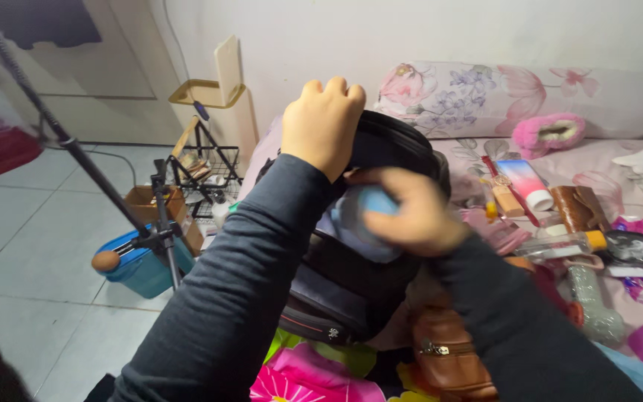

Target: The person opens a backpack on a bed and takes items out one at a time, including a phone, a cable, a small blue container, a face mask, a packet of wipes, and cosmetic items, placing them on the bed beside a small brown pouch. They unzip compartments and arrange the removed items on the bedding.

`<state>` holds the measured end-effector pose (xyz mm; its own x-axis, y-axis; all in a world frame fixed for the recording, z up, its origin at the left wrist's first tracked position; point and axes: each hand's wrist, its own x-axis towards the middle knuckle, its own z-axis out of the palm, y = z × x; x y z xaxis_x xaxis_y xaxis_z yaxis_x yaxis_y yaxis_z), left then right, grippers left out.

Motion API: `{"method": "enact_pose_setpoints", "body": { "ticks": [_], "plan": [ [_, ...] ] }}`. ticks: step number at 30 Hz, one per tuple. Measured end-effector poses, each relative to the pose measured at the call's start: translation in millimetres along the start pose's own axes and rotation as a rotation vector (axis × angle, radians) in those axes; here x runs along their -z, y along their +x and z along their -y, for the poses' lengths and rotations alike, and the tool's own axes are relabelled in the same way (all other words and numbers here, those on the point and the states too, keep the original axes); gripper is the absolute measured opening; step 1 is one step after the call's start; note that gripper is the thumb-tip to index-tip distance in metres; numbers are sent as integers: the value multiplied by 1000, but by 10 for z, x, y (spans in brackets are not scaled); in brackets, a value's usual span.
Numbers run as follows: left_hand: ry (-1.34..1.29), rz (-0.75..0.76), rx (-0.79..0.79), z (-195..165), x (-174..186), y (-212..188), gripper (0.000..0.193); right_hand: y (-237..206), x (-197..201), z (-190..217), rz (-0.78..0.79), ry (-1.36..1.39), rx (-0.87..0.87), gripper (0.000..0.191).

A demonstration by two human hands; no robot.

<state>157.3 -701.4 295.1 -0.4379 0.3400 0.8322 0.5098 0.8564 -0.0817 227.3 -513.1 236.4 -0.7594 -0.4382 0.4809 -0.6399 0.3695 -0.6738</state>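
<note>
- Lying across the right half of the view, the bed point(597, 160) has a pink floral cover and is strewn with small things.
- A black backpack point(359, 290) stands upright at the bed's edge, its mouth open toward the camera.
- The left arm, in a dark sleeve, reaches up from bottom left; the left hand point(323, 123) is clamped over the top edge of the backpack, knuckles up.
- The right arm comes in from bottom right; the right hand point(407, 212) is curled around a blue bundle point(366, 223) at the backpack's mouth, the hand blurred.
- A blue bin point(139, 268) sits on the tiled floor, left of the backpack, behind a tripod point(161, 231).
- A brown leather pouch point(448, 357) lies just below the backpack.
- A pink slipper point(548, 134) rests by the pillow.
- A white tube point(526, 182) lies right of the hands.
</note>
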Motion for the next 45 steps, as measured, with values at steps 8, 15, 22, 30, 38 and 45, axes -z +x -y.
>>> {"method": "enact_pose_setpoints", "body": {
  "ticks": [8, 15, 22, 30, 38, 45],
  "plan": [
    [20, -178, 132, 25, 179, -262, 17, -29, -849, -576, 103, -976, -43, 59],
    [-136, -121, 432, 79, 252, -969, 31, 101, -680, -992, -207, -871, 48, 42],
    [-415, -291, 608, -60, 223, -1408, 39, 338, -1166, -1290, -355, -944, 20, 41],
    [-182, -84, 283, 66, 364, -1206, 25, 337, -1179, -1283, -395, -1480, 172, 46],
    [-191, -143, 209, -77, 323, -1143, 21, 581, -1072, -809, -233, -812, -279, 34],
    [-189, -55, 192, -8, 89, -1273, 15, 922, -683, -1158, -149, -1052, -416, 34]
  ]
}}
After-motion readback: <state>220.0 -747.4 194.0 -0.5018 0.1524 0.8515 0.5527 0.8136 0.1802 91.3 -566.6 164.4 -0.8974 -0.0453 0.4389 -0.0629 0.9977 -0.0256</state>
